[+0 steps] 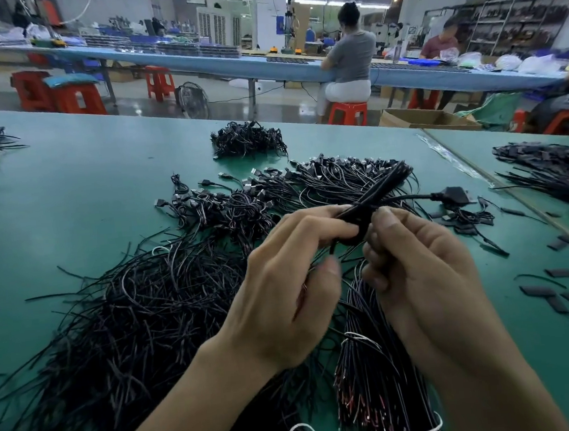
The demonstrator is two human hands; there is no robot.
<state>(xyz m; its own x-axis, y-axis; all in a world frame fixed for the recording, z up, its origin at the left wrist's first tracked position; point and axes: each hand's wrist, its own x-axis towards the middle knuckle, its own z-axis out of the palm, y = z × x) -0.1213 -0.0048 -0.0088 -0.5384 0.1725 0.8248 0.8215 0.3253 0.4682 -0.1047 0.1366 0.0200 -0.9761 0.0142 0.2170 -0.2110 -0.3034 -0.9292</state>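
Bench: green mat (69, 206) in a workshop, strewn with loose black wires (140, 314).
Fingers: we find the left hand (292, 283) curled round a sleeve bundle (380, 188), and the right hand (418, 265) pinching a plugged lead (451, 195).
Axis: the bundle slants up and to the right, away from both hands.
Lead: its plug lies to the right; we judge the right hand nearer.

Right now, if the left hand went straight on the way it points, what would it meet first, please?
Probably the right hand, whose fingertips hold the same black cable bundle just ahead; depth is unclear.
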